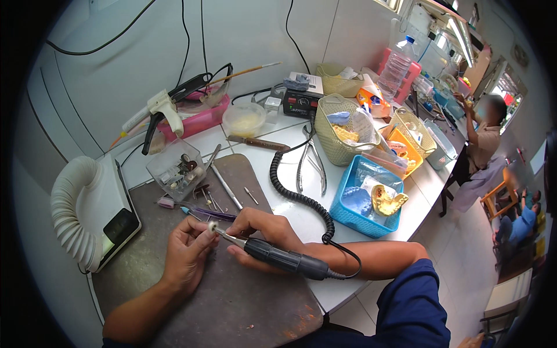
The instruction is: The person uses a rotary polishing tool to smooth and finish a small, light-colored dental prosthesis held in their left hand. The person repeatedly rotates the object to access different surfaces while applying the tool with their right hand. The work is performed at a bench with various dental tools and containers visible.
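My right hand [270, 229] grips a black rotary handpiece [281, 255] like a pen, its metal nose pointing left. At that nose sits a small whitish piece [213, 227]; I cannot tell whether it is mounted on the tool or held against it. My left hand [187, 255] is closed in a pinch right there, and whatever its fingers hold is mostly hidden. Both hands are over a dark grey board [232, 307]. Beyond them lie several small burs [212, 198], a metal instrument [226, 185] and purple tweezers [212, 213].
A coiled cord [284, 182] links the handpiece to a black control box [300, 103]. Pliers [311, 162], a knife [258, 142] and a clear bit box [174, 181] lie beyond. A blue basket [365, 226] holds dental casts. On the left stands a hosed white unit [113, 203]. Another person [484, 136] works at far right.
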A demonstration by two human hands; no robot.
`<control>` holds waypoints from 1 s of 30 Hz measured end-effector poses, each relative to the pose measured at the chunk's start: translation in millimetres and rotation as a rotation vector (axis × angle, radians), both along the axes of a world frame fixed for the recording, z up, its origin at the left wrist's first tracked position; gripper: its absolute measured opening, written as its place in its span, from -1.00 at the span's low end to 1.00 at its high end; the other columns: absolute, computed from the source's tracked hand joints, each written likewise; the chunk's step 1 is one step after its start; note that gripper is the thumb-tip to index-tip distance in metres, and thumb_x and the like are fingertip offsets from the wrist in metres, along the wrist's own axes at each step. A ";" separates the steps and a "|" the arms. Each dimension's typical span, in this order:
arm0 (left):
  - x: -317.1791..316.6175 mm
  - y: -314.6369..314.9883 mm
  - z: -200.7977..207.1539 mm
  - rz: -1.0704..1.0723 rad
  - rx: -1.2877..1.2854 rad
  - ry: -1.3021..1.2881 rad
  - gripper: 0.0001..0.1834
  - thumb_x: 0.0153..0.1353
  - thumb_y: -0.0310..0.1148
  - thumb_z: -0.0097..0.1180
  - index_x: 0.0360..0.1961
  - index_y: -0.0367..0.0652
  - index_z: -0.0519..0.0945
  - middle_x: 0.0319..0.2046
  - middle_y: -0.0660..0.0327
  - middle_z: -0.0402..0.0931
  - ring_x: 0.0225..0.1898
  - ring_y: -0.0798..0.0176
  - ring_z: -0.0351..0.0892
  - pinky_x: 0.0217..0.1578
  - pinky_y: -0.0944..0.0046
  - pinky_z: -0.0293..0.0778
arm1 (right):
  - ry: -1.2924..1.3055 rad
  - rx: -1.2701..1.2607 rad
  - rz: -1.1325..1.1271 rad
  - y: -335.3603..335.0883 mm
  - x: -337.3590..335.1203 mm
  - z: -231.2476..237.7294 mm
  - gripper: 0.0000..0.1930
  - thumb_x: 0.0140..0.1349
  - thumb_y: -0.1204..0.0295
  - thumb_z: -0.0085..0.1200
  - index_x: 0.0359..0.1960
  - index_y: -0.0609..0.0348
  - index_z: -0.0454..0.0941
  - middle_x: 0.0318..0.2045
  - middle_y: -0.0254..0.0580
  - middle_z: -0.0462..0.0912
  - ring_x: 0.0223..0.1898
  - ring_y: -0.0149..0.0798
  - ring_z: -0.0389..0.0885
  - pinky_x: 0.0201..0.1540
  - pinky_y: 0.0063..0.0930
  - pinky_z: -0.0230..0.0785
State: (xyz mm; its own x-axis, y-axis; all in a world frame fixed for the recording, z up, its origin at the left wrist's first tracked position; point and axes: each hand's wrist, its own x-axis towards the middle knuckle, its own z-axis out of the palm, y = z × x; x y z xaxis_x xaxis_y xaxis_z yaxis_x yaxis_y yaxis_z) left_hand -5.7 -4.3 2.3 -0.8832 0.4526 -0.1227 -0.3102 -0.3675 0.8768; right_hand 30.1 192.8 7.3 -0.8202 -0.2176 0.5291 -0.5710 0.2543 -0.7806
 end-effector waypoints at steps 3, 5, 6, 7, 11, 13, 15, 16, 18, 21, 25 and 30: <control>0.6 0.9 2.5 0.001 -0.009 -0.008 -0.84 0.15 -0.48 0.20 -0.32 -0.14 0.45 -0.33 0.25 0.54 -0.27 0.42 0.52 -0.16 0.40 0.43 | -0.034 -0.007 -0.029 -1.2 0.1 -0.3 -0.72 0.02 0.48 0.24 -0.25 0.31 0.48 -0.40 -0.12 0.56 -0.37 -0.28 0.64 -0.31 -0.52 0.48; 1.2 -0.2 2.9 0.008 -0.014 -0.002 -0.84 0.15 -0.48 0.21 -0.32 -0.14 0.45 -0.33 0.25 0.54 -0.28 0.43 0.52 -0.16 0.40 0.42 | -0.029 -0.010 -0.030 -2.3 0.1 -0.5 -0.72 0.03 0.48 0.24 -0.25 0.31 0.48 -0.40 -0.12 0.56 -0.38 -0.29 0.64 -0.32 -0.52 0.48; 1.5 -0.5 3.0 0.010 -0.016 0.001 -0.84 0.15 -0.48 0.21 -0.32 -0.14 0.45 -0.34 0.25 0.54 -0.28 0.43 0.51 -0.17 0.40 0.42 | -0.003 -0.007 -0.017 -1.8 -0.5 -1.1 -0.72 0.03 0.48 0.24 -0.25 0.31 0.48 -0.40 -0.12 0.56 -0.38 -0.29 0.64 -0.33 -0.52 0.48; 1.6 -0.4 3.1 0.012 -0.015 -0.002 -0.84 0.15 -0.48 0.21 -0.32 -0.14 0.45 -0.34 0.25 0.54 -0.28 0.43 0.51 -0.17 0.41 0.42 | 0.021 -0.004 -0.003 -1.3 -1.0 -1.7 -0.73 0.03 0.47 0.24 -0.25 0.31 0.48 -0.40 -0.12 0.57 -0.39 -0.29 0.64 -0.34 -0.52 0.48; 0.7 0.3 2.5 0.004 -0.008 -0.006 -0.84 0.14 -0.48 0.21 -0.33 -0.14 0.45 -0.33 0.26 0.54 -0.29 0.43 0.50 -0.17 0.41 0.41 | -0.044 -0.013 -0.028 -1.6 0.5 -1.0 -0.72 0.03 0.47 0.24 -0.25 0.31 0.48 -0.40 -0.12 0.57 -0.40 -0.30 0.64 -0.35 -0.52 0.48; 0.3 0.4 1.6 0.002 -0.006 -0.001 -0.84 0.14 -0.48 0.21 -0.33 -0.14 0.45 -0.33 0.26 0.54 -0.28 0.44 0.50 -0.16 0.41 0.41 | -0.065 -0.006 -0.036 -1.2 -0.1 0.6 -0.72 0.03 0.47 0.24 -0.25 0.31 0.48 -0.40 -0.11 0.57 -0.39 -0.30 0.64 -0.35 -0.52 0.48; 0.6 -0.1 1.7 0.011 -0.007 0.009 -0.84 0.14 -0.48 0.21 -0.33 -0.13 0.45 -0.32 0.27 0.53 -0.28 0.43 0.50 -0.16 0.41 0.41 | 0.008 -0.006 -0.003 -1.4 -0.7 0.8 -0.72 0.03 0.47 0.24 -0.25 0.32 0.48 -0.40 -0.11 0.57 -0.39 -0.30 0.64 -0.34 -0.52 0.49; 0.6 -0.4 1.8 0.009 -0.010 0.005 -0.84 0.14 -0.48 0.21 -0.33 -0.13 0.45 -0.32 0.26 0.53 -0.27 0.43 0.50 -0.16 0.41 0.41 | 0.041 -0.005 0.013 -1.5 -0.6 0.2 -0.72 0.03 0.47 0.24 -0.25 0.32 0.48 -0.40 -0.11 0.57 -0.39 -0.30 0.64 -0.34 -0.52 0.49; 0.6 -0.9 2.8 0.007 -0.017 -0.004 -0.84 0.15 -0.48 0.21 -0.33 -0.13 0.45 -0.32 0.26 0.53 -0.27 0.43 0.49 -0.15 0.40 0.41 | -0.007 -0.017 -0.017 -2.5 -0.8 1.2 -0.72 0.03 0.47 0.24 -0.25 0.32 0.48 -0.40 -0.11 0.57 -0.39 -0.30 0.64 -0.33 -0.52 0.49; 2.1 -0.7 3.8 0.016 -0.018 -0.024 -0.84 0.14 -0.48 0.21 -0.33 -0.13 0.44 -0.31 0.26 0.53 -0.27 0.43 0.50 -0.15 0.40 0.41 | -0.022 -0.018 -0.012 -1.8 -0.1 -1.0 -0.72 0.03 0.46 0.24 -0.25 0.32 0.48 -0.40 -0.10 0.58 -0.39 -0.29 0.64 -0.33 -0.52 0.49; 1.2 0.3 2.6 0.018 -0.018 -0.015 -0.84 0.15 -0.48 0.21 -0.33 -0.13 0.44 -0.31 0.25 0.53 -0.28 0.43 0.50 -0.16 0.41 0.41 | -0.002 -0.001 -0.017 -1.8 -0.3 -0.7 -0.71 0.03 0.46 0.24 -0.24 0.31 0.48 -0.40 -0.10 0.58 -0.39 -0.29 0.64 -0.33 -0.52 0.49; 0.8 -0.5 3.1 0.001 -0.016 -0.009 -0.85 0.15 -0.49 0.19 -0.34 -0.13 0.44 -0.31 0.25 0.53 -0.29 0.43 0.50 -0.16 0.42 0.41 | 0.013 -0.026 -0.013 -1.6 -1.2 -0.8 -0.72 0.04 0.45 0.24 -0.24 0.31 0.48 -0.41 -0.10 0.58 -0.40 -0.30 0.63 -0.37 -0.52 0.48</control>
State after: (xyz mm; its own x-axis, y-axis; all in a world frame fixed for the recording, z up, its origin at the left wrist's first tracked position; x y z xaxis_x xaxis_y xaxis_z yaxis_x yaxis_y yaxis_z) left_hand -4.9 -4.8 5.4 -0.8822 0.4501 -0.1383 -0.3182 -0.3535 0.8796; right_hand 28.9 191.2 6.4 -0.8160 -0.1927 0.5450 -0.5778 0.2413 -0.7797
